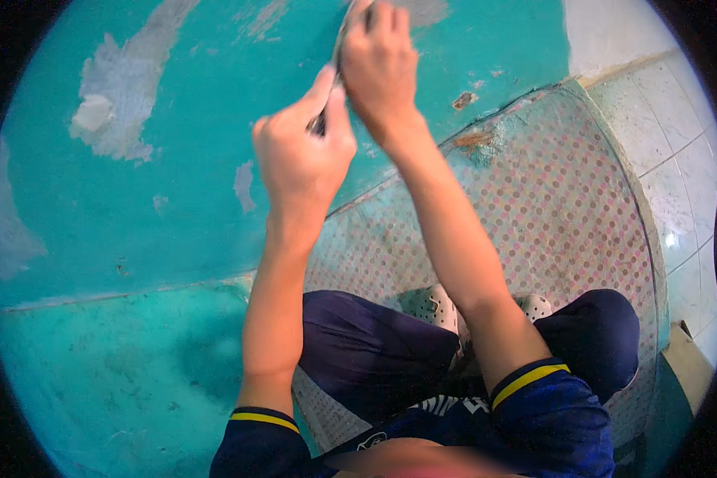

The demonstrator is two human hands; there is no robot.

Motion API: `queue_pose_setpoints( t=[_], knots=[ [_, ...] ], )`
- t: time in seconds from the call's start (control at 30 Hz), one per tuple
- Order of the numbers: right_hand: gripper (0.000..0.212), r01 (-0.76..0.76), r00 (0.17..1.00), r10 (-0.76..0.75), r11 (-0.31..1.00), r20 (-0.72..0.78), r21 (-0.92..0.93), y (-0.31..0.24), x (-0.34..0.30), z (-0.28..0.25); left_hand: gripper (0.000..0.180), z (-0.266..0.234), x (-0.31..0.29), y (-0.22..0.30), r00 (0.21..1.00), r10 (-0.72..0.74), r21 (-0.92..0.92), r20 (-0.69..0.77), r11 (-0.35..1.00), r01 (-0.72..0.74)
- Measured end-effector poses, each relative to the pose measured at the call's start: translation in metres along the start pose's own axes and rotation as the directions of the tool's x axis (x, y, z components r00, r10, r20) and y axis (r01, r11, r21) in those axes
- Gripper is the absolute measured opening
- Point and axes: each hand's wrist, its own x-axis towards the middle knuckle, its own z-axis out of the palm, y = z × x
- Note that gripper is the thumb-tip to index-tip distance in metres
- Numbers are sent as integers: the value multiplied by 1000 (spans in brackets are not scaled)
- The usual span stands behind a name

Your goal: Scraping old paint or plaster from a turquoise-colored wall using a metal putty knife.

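Both of my hands are raised together in front of the turquoise wall (207, 143), near the top of the view. My left hand (303, 155) is closed round a dark object (318, 124), which shows only as a small piece between thumb and fingers. Just above and to the right, my right hand (381, 72) is closed on a thin flat tool with a pale edge (343, 36). That edge runs down toward my left fingertips. Fingers cover most of it, and I cannot tell whether both hands hold one thing or two.
Grey-white patches (115, 92) mark the wall, with a small chipped hole (464, 100) at right. Below lies a dotted floor covering (566, 199), where my pale clogs (438, 311) rest. A turquoise ledge (135, 374) is at lower left; white tiles (677, 191) at right.
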Motion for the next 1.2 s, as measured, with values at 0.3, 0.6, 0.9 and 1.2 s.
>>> queue_pose_setpoints(
  t=[0.3, 0.6, 0.9, 1.2],
  knots=[
    [34, 82, 996, -84, 995, -29, -50, 2, 19, -8, 23, -2, 9, 0, 998, -8, -165, -58, 986, -2],
    [36, 15, 999, -16, 1000, -47, -17, -17, 15, 6, 24, -23, 9, 7, 996, -77, -131, -53, 989, 69],
    [35, -51, 997, 52, 998, -56, 26, -2, 28, -2, 21, -19, 30, 22, 975, 200, -55, -101, 977, -206],
    [32, -194, 965, 214, 971, -149, 141, 26, 47, -14, 24, -3, 55, 54, 981, 188, 104, 46, 976, -192]
  ],
)
